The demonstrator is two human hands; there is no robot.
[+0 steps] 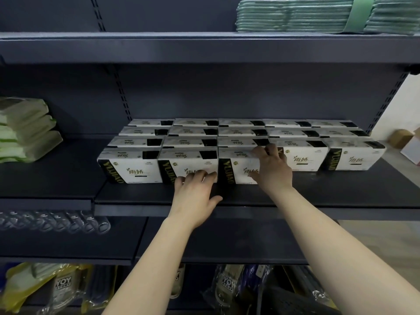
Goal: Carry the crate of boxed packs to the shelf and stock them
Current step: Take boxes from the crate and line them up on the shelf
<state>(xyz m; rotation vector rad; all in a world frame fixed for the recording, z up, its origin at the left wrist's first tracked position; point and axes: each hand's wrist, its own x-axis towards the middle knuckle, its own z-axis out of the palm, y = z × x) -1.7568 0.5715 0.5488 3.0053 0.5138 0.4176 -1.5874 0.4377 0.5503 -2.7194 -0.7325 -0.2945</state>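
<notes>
White boxed packs stand in rows on the dark shelf, five across. Your left hand is released, its straight fingers pressing the front face of the second front pack. Your right hand grasps the third front pack at its right end, fingers curled over the top edge. Well apart to the left, on the adjoining shelf section, sit green bundles.
</notes>
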